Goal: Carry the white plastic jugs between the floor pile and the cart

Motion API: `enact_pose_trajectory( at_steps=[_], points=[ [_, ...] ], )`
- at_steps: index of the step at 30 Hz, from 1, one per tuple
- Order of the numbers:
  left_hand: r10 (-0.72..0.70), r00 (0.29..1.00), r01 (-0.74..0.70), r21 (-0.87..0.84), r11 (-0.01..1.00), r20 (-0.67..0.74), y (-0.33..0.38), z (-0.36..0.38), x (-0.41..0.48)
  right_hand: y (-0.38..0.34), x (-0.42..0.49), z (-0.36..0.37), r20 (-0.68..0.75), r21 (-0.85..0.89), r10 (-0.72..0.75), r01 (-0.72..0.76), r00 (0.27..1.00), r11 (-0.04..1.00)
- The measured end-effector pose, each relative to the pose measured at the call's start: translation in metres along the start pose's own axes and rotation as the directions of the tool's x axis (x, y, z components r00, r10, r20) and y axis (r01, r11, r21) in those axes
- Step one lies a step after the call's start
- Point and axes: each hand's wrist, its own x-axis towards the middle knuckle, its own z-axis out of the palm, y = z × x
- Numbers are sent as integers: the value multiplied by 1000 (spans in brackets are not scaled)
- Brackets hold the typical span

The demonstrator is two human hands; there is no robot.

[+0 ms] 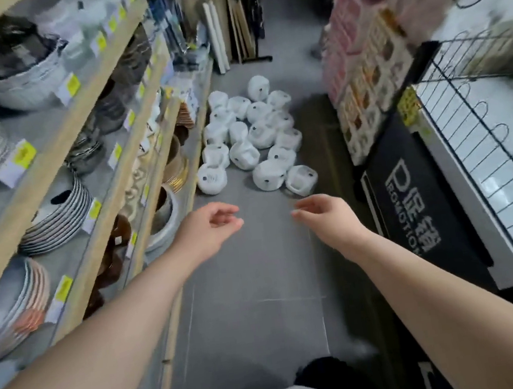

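Aisle floor (254, 291) — white wrapped bundles (251, 136), heaped.
I see left hand (207, 229) and right hand (325, 215) — each grip loose, empty, just short of the heap.

Both arms outstretched, fingers loosely curled

white wrapped bundles (251, 140), grey floor (252, 275)

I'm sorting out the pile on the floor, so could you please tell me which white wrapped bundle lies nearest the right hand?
The white wrapped bundle at the pile's near right corner, just beyond the right hand; every other bundle lies farther up the aisle or leftward.
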Motion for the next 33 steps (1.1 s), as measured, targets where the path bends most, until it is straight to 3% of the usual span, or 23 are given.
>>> enact_pose_trajectory(
  at_steps=[4,17,21,27,33],
  points=[
    [10,997,-12,29,999,72,13,15,88,5,79,-19,-49,-1,38,-38,998,999],
    [-125,992,125,4,992,30,56,34,351,-38,361,-72,44,-3,91,-91,995,996],
    [-162,985,164,-14,986,56,45,30,429,-39,441,-66,58,-40,158,-156,986,987],
    [-201,965,185,107,977,166,17,37,569,-17,565,-38,19,30,275,-275,961,961],
    [-285,925,235,213,948,251,-35,78,672,36,665,-8,126,-49,334,-330,934,943]
  ],
)
